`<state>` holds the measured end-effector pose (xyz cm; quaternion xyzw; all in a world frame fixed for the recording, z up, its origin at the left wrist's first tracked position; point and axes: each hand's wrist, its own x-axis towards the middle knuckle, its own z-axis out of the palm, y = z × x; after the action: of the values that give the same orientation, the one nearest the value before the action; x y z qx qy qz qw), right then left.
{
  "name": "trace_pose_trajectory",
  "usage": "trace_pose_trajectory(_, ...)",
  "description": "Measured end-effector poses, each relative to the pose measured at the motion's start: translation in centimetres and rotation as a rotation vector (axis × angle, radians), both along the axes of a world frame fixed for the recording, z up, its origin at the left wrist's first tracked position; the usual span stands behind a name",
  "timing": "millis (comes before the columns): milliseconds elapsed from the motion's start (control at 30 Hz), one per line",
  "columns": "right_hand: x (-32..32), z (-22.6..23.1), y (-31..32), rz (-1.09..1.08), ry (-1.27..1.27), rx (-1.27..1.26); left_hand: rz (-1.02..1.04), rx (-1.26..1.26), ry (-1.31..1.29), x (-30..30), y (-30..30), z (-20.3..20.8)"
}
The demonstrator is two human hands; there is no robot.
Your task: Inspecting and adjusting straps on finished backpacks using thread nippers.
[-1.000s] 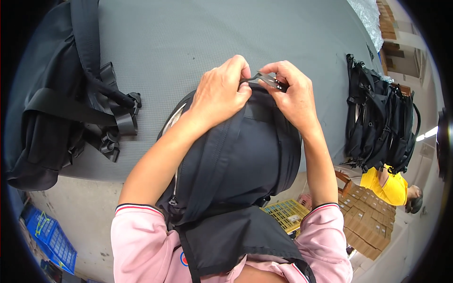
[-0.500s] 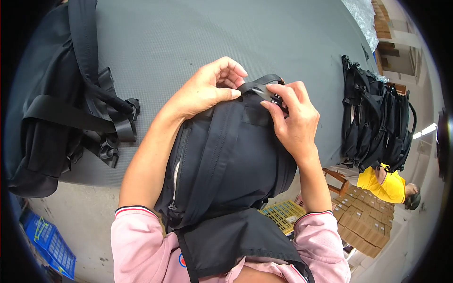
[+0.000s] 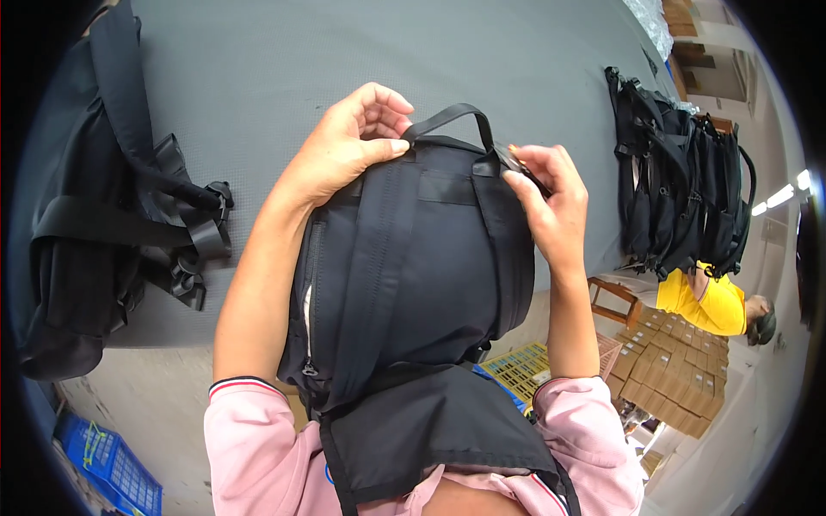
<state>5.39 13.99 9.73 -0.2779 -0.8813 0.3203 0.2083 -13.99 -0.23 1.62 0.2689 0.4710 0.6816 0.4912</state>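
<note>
A black backpack [image 3: 439, 258] leans against my front at the table's edge, its strap side toward me and its top pointing away. My left hand [image 3: 348, 146] pinches the top edge at the left base of the carry handle [image 3: 465, 110], thumb against fingers. The handle arches up as a loop. At its right base, my right hand [image 3: 551, 198] holds a small dark flat thing [image 3: 525, 166] between thumb and fingers. A bit of orange shows by it; its kind is mostly hidden by the fingers. A zipper [image 3: 310, 331] runs down the bag's left side.
Another black bag [image 3: 86, 232] with loose straps and buckles lies on the grey table [image 3: 284, 60] at left. Several black backpacks [image 3: 675, 181] stand at right. Below are a blue crate [image 3: 112, 464], a yellow crate [image 3: 516, 374], stacked cartons [image 3: 675, 370] and a person in yellow [image 3: 710, 301].
My right hand has moved off the middle of the handle to its right base, with the dark thing. The handle now stands up in a loop. My left hand has shifted slightly left and away.
</note>
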Motion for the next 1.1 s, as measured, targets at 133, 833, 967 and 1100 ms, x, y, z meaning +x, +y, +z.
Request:
trace_pose_trajectory(133, 5.1, 1.2, -1.2, -0.166, -0.301, 0.009, 0.003, -0.028, 0.047, 0.2, -0.3, 0.2)
trace_pose_trajectory(833, 9.2, -0.5, -5.7, -0.029, -0.192, -0.045, 0.210, -0.475, 1.253, 7.0, -5.4, 2.0)
trace_pose_trajectory(967, 9.9, -1.1, -5.4, -0.047, -0.212, -0.043, 0.263, -0.564, 1.275, 7.8, -5.8, 2.0)
trace_pose_trajectory(1100, 9.6, -1.4, -5.3, -0.063, -0.183, -0.091, 0.261, -0.641, 1.309, 8.3, -6.6, 2.0)
